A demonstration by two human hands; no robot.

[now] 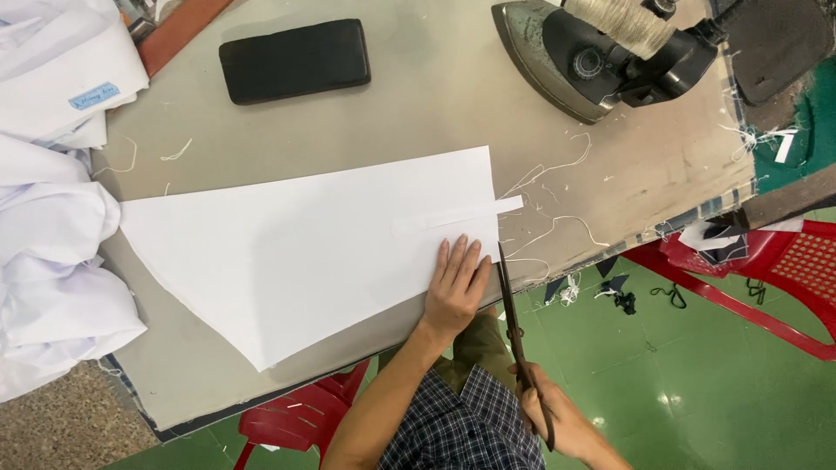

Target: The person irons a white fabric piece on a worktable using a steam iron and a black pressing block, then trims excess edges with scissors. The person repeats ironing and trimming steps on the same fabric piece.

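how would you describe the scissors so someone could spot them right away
Start at the big white fabric piece on the grey table, then go to its right edge. The long dark scissors run along it, gripped by the right hand, thin beside the flat left hand.

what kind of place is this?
Likely a tailoring or garment workshop: a heavy iron on a padded table, white cloth being cut with shears, thread scraps, white garments piled aside.

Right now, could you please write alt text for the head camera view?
A left hand presses a white fabric panel flat on a grey padded table while the right hand holds long dark scissors at its edge. A black iron sits behind.
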